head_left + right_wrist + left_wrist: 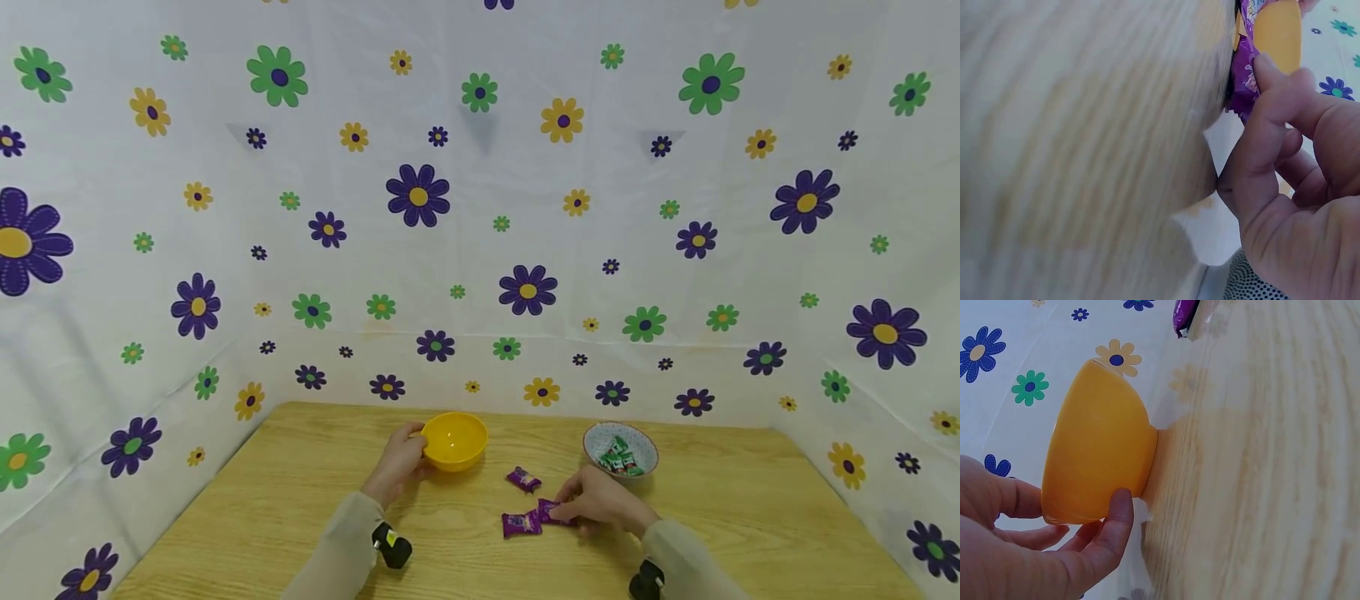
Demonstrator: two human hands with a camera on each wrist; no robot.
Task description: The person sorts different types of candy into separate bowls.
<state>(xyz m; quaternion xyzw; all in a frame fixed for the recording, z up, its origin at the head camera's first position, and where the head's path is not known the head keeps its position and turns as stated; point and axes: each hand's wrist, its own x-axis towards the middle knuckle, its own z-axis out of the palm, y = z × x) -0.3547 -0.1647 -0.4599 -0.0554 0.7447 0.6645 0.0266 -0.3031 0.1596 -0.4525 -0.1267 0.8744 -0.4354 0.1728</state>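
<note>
A person's left hand (400, 462) grips the side of a yellow bowl (454, 442) near its rim, fingers bent against the wall, toward the back of a wood-grain tabletop (450, 554). Whether the bowl's foot sits flat is hard to make out. The right hand (600, 500), fingers curled, touches a purple packet (547, 509) lying nearer the front; the hand covers the packet's right end, and whether thumb and finger have pinched it cannot be told. A second purple packet (521, 523) lies just to its left, the two ends meeting or nearly so, and a third purple packet (523, 478) lies behind them, toward the yellow bowl. At right, beyond the right hand, a patterned bowl (594, 440) holds green packets (619, 457), overlapped so that their number is unclear. Lettering on the wrappers is too small to read. The left wrist view catches only the tip of one purple packet, cut off at the top edge. A flowered cloth (480, 258) hangs behind.
</note>
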